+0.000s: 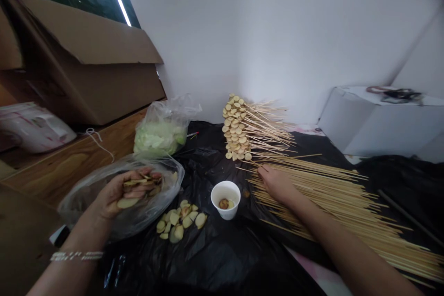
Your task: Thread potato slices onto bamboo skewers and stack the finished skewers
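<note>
Two bare hands of yours are working over a crinkled black plastic sheet [222,259]. Your left hand [114,199] is clenching a heap of pale round slices with reddish skin [140,187] above a clear plastic bag [104,208]. Your right hand [275,184] is lying on a wide spread of loose thin bamboo skewers [333,203], and you cannot tell whether its fingers [263,173] are gripping one. Between your hands, a white paper cup [225,199] holding a single slice in liquid and a small pile of loose pale slices [178,224] are standing in the way of any straight pass. Just ahead of your right hand, a stack of loaded skewers [239,129] is pointing toward a white wall [277,23], beside a plastic bag of pale green pieces [161,132]. A large open cardboard box [83,60] is looming beyond a wooden surface [69,166] on your left, and a white box [374,120] is sitting far right. Open sheet is stretching out below the cup, giving you room there.
</note>
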A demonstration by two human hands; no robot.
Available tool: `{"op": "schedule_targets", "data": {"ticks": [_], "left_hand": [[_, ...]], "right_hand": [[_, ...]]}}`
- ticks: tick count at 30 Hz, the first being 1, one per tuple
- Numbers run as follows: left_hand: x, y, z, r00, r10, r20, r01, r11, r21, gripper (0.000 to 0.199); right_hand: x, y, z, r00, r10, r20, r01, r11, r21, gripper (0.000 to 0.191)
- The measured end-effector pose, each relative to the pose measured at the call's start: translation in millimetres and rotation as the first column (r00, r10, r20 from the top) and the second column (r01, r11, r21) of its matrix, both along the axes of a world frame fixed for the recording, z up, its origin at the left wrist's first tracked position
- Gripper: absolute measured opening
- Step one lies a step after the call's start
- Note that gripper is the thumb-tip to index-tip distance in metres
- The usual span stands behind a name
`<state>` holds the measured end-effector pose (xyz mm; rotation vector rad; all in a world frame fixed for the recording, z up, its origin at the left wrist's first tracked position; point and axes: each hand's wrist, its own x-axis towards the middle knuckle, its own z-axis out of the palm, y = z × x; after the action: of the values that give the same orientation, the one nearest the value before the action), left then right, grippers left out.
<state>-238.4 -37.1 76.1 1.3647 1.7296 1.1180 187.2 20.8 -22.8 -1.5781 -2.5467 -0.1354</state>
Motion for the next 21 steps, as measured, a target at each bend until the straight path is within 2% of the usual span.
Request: {"op": "schedule_targets", "data": {"ticks": [1, 2, 4, 6, 7, 9, 10, 12, 16, 18, 21], "left_hand": [[14.6, -3.5, 3.6, 0.967, -0.038, 0.252, 0.054, 0.997, -0.058, 0.018], [32.5, -6.1, 7.2, 0.883, -0.061, 0.466, 0.119, 0.988, -0.096, 0.017], [74.7, -7.8, 13.9, 0.656, -0.094, 0.748, 0.255, 0.962, -0.102, 0.017], [118.4, -5.0, 17.9, 0.461, -0.129, 0.878, 0.354, 0.934, -0.049, 0.018], [138.4, -2.4, 18.2, 0.397, -0.148, 0.906, 0.383, 0.923, -0.017, 0.017], [171.6, 2.7, 14.7, 0.341, -0.210, 0.916, 0.399, 0.915, 0.062, 0.016], [184.3, 4.6, 11.1, 0.354, -0.247, 0.902, 0.375, 0.921, 0.105, 0.017], [202.1, 6.3, 1.8, 0.429, -0.295, 0.854, 0.309, 0.936, 0.168, 0.017], [213.2, 3.9, -17.1, 0.687, -0.306, 0.659, 0.181, 0.950, 0.253, 0.014], [212.1, 1.8, -22.5, 0.779, -0.325, 0.536, 0.173, 0.933, 0.314, 0.013], [209.4, -2.0, -24.0, 0.866, -0.361, 0.346, 0.215, 0.893, 0.394, 0.010]], "right_hand": [[0.0, 0.0, 0.0, 1.000, 0.004, -0.001, -0.004, 1.000, 0.008, 0.019], [0.1, 0.0, -0.3, 1.000, 0.008, -0.003, -0.008, 1.000, 0.017, 0.019], [0.3, 0.2, -1.3, 1.000, 0.010, -0.009, -0.010, 0.999, 0.033, 0.019], [0.5, 0.6, -2.8, 1.000, 0.012, -0.016, -0.012, 0.999, 0.046, 0.021], [0.7, 0.8, -3.6, 1.000, 0.014, -0.019, -0.013, 0.998, 0.053, 0.022], [0.9, 1.0, -5.0, 1.000, 0.016, -0.022, -0.015, 0.998, 0.062, 0.024], [1.0, 1.0, -5.4, 1.000, 0.016, -0.024, -0.014, 0.998, 0.064, 0.024], [1.3, 0.9, -5.8, 1.000, 0.014, -0.027, -0.012, 0.998, 0.064, 0.024], [1.5, 1.3, -5.9, 1.000, 0.011, -0.022, -0.010, 0.998, 0.063, 0.022], [1.6, 2.0, -6.1, 1.000, 0.013, -0.021, -0.012, 0.998, 0.055, 0.021], [1.6, 3.4, -6.3, 0.999, 0.021, -0.028, -0.020, 0.999, 0.036, 0.020]]}}
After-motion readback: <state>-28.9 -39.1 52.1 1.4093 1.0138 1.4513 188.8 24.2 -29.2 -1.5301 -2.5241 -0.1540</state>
